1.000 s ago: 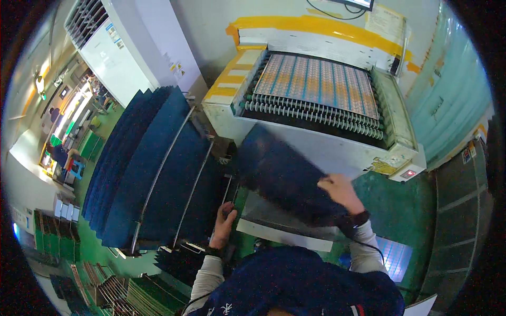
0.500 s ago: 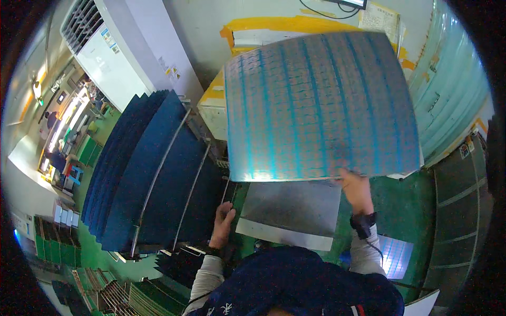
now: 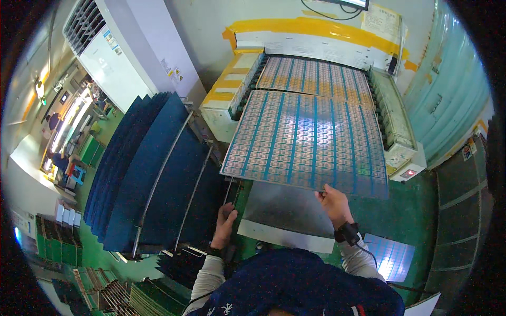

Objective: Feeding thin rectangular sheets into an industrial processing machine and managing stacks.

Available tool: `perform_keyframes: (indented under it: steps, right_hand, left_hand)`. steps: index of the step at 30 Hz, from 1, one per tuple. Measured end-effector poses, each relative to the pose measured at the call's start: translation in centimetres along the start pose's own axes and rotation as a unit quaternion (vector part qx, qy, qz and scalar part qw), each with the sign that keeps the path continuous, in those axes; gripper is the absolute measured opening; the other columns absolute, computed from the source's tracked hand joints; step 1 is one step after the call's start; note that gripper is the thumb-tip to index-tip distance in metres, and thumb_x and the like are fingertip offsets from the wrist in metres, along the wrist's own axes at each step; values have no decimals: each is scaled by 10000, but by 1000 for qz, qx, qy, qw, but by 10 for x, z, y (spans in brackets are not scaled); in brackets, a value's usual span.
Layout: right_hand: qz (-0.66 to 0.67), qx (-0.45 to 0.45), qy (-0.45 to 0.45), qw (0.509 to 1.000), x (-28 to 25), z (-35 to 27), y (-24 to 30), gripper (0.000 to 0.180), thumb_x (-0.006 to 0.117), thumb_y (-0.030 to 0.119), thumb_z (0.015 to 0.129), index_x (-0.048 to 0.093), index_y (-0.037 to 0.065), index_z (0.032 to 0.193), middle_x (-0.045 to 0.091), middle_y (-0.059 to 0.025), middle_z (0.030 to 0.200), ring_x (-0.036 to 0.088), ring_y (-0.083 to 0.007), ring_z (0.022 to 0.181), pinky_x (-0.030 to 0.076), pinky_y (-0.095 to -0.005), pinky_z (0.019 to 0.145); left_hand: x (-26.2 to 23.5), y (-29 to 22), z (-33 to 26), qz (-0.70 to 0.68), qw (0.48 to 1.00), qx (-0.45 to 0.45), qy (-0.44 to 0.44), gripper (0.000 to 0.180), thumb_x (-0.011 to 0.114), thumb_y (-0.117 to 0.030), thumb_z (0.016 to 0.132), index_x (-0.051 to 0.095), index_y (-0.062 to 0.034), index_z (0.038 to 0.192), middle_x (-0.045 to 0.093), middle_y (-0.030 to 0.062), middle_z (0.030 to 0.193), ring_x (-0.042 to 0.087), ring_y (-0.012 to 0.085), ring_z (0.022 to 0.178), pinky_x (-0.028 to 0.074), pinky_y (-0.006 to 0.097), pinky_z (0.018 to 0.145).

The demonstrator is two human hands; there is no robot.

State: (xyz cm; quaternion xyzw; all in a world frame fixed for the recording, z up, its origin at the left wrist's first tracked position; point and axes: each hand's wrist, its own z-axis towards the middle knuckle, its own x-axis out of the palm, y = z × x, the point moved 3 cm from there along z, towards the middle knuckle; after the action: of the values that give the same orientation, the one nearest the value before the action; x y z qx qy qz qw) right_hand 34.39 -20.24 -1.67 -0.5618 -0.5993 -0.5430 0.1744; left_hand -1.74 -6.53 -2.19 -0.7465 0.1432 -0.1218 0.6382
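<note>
Patterned panel (image 3: 303,139) coming down flat now! Half a second ago it stood tipped up, hiding most of the white machine (image 3: 406,152); now it has dropped low, striped face up, its far part over the machine's bed and its near edge jutting out past the front. Right behind it, panel number 2 (image 3: 316,73) shows again, lying on the machine. The 2 edges sit very close; from where I stand, I can't tell whether they touch.

Look at the right hand (image 3: 334,205): thumb and fingers pinching the near edge, right of its middle, the only hand on that panel. So the lift and turn look finished to me, and I'd judge this to be the laying-down step, with lining up the edges what matters.

Over on the other side, the left hand (image 3: 225,226) is loosely curled beside the rack (image 3: 163,176) of dark sheets (image 3: 124,174); whether it's gripping the rack's metal, I can't tell. Below the jutting edge lies a grey sheet (image 3: 287,205), well clear of both hands.
</note>
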Motion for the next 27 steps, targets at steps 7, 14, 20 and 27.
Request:
perform_keyframes:
  steps: [7, 14, 20, 27]
  right_hand:
    - [-10, 2, 3, 1000, 9, 2, -10, 128, 548, 99, 897, 532, -23, 863, 520, -91, 829, 549, -229, 836, 490, -396, 898]
    - [-14, 25, -18, 999, 12, 10, -9, 147, 540, 131, 907, 533, -7, 855, 549, -104, 865, 569, -248, 878, 506, -381, 835]
    - [-17, 31, -21, 999, 29, 7, -9, 154, 540, 149, 908, 511, -1, 902, 585, -166, 976, 591, -283, 896, 509, -373, 779]
    - [-32, 49, -34, 998, 28, 23, -4, 196, 530, 163, 913, 464, -11, 978, 580, -174, 947, 597, -298, 900, 505, -375, 776]
  left_hand:
    - [5, -6, 4, -12, 1000, -10, 4, 566, 622, -224, 863, 352, 4, 1305, 452, 138, 1291, 412, 224, 1218, 322, 336, 1022]
    - [7, -7, 6, -11, 1000, -17, -1, 553, 618, -213, 867, 352, -11, 1309, 436, 136, 1309, 404, 224, 1227, 310, 336, 1033]
    - [8, -8, 5, -8, 1000, -12, -7, 519, 619, -206, 867, 378, -37, 1294, 456, 118, 1279, 415, 216, 1211, 320, 336, 1025]
    - [5, 0, 12, 7, 1000, -2, -10, 492, 625, -195, 860, 407, -40, 1273, 493, 102, 1235, 450, 203, 1164, 343, 323, 1001]
